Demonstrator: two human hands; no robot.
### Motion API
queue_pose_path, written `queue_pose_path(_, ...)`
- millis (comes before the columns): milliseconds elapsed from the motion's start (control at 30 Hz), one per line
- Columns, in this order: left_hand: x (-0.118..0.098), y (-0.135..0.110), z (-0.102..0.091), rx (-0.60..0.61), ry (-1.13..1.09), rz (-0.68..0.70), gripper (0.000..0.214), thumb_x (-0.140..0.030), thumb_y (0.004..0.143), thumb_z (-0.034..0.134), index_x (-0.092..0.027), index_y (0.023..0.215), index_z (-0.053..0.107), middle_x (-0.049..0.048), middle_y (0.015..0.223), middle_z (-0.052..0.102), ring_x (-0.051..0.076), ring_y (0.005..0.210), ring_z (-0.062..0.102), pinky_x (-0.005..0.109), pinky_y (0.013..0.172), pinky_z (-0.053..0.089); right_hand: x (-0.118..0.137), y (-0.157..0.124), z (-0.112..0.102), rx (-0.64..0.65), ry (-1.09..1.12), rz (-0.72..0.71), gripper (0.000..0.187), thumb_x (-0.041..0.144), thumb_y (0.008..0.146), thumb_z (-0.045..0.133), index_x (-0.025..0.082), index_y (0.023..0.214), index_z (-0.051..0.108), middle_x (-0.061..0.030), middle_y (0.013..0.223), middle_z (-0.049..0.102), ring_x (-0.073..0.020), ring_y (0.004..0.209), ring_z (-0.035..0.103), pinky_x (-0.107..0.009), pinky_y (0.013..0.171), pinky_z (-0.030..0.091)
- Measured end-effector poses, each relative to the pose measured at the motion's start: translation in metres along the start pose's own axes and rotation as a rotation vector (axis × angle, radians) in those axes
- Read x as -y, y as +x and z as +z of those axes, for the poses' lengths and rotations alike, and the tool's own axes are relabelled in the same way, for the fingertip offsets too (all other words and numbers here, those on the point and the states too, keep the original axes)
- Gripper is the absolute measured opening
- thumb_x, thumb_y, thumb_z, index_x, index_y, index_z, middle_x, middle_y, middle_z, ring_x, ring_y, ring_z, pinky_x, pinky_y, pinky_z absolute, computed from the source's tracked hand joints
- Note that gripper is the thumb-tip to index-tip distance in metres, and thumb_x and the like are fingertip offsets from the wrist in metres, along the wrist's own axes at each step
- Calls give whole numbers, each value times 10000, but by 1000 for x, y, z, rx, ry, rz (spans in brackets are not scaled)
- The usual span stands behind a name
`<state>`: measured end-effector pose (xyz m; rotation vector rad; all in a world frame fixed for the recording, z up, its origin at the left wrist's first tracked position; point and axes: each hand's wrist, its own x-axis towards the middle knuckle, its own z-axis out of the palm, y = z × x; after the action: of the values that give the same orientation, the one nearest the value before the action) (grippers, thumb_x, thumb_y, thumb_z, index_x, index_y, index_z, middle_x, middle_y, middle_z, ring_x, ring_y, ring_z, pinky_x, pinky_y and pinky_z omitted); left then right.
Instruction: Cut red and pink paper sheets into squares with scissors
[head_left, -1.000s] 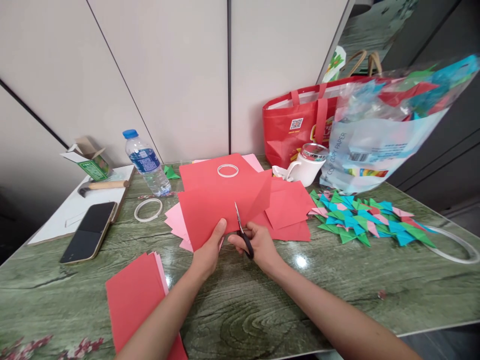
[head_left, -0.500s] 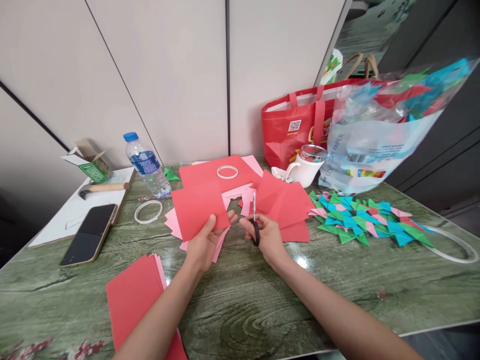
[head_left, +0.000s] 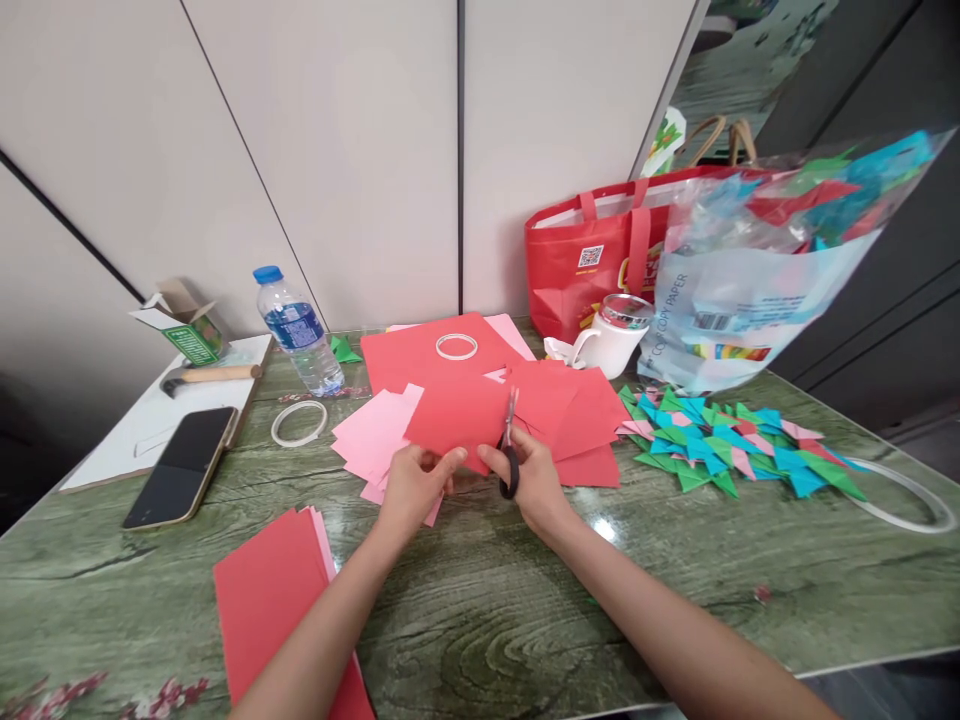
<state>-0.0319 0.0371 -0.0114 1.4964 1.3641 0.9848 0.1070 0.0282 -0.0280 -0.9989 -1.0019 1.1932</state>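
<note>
A red sheet of paper (head_left: 456, 415) is pinched at its near edge by my left hand (head_left: 417, 485). My right hand (head_left: 534, 478) is closed around a pair of scissors (head_left: 509, 465) with black handles, blades pointing away from me. Its thumb also touches the sheet's near right corner. Pink paper pieces (head_left: 369, 440) lie behind and left of my left hand. Cut red pieces (head_left: 577, 410) are spread just beyond my right hand. A stack of red and pink paper (head_left: 270, 590) rests beside my left forearm.
At the back lies a red sheet (head_left: 405, 350) bearing a white ring (head_left: 456, 347). A water bottle (head_left: 300, 335), phone (head_left: 180, 467) and hammer (head_left: 214, 375) are left. Rightward stand a white mug (head_left: 611, 345), red bag (head_left: 555, 265), plastic paper bag (head_left: 720, 310) and folded paper pieces (head_left: 697, 440).
My left hand has brought the red sheet rightward, off the pink pieces and up to the right hand. My right thumb has come onto its corner; the scissors stay in that hand.
</note>
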Motion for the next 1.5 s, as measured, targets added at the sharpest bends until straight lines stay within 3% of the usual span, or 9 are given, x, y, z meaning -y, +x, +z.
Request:
queue_pose_path(100,6,7,-11,-301,319,192,384,-388,661,579,-177,979,532,70,855,624,202,807,572,327,729,431,-1,9,-7,-359,122,-82,214,321,632,660,173,700,522,36,610,527,-91,530,476,-225,539,426)
queue_pose_path(133,9,9,-15,-361,482,247,453,-352,678,566,-183,1088,477,102,1043,575,231,995,509,377,854,370,0,11,-9,-446,191,-97,213,320,639,653,177,676,500,44,593,514,-91,524,484,-235,553,442)
queue_pose_path(200,18,14,-22,-398,758,213,575,-318,699,540,-196,1228,349,136,1261,420,288,1202,311,508,960,196,2,16,-13,-520,339,-84,216,329,655,634,178,662,481,35,607,529,-107,568,532,-275,625,478)
queue_pose_path(267,26,17,-27,-361,869,102,654,-333,707,523,-170,1282,256,173,1313,344,330,1244,216,569,936,170,3,16,-13,-497,430,-11,216,344,664,624,171,690,497,2,668,582,-129,636,576,-307,684,487)
queue_pose_path(367,34,21,-30,-305,907,17,641,-365,743,466,-128,1289,225,203,1274,388,330,1212,286,531,908,248,2,10,-6,-388,429,127,245,370,656,631,162,723,520,-34,710,633,-141,632,595,-309,662,491)
queue_pose_path(533,31,22,-33,-309,931,46,540,-390,770,423,-98,1218,347,189,1151,513,293,1093,444,416,850,344,-2,-4,9,-33,289,290,277,388,661,638,141,727,531,-34,640,641,-102,503,551,-255,547,461)
queue_pose_path(667,28,22,-35,-306,916,33,473,-426,764,424,-125,1127,459,153,1096,557,278,1030,496,378,817,368,-2,-8,10,96,206,289,282,382,674,631,138,783,544,-31,649,637,-98,523,553,-236,548,446)
queue_pose_path(1133,34,25,-38,-361,844,-2,534,-440,694,514,-143,1136,476,138,1091,567,264,969,539,354,821,376,-7,-6,7,123,172,292,294,390,656,640,137,785,563,-21,631,621,-94,503,537,-239,528,441)
queue_pose_path(1500,29,24,-38,-362,899,68,327,-358,803,363,-150,848,611,127,836,650,270,763,607,369,661,436,-4,-6,7,118,177,302,288,387,649,647,137,760,558,-15,620,621,-90,497,542,-235,530,448)
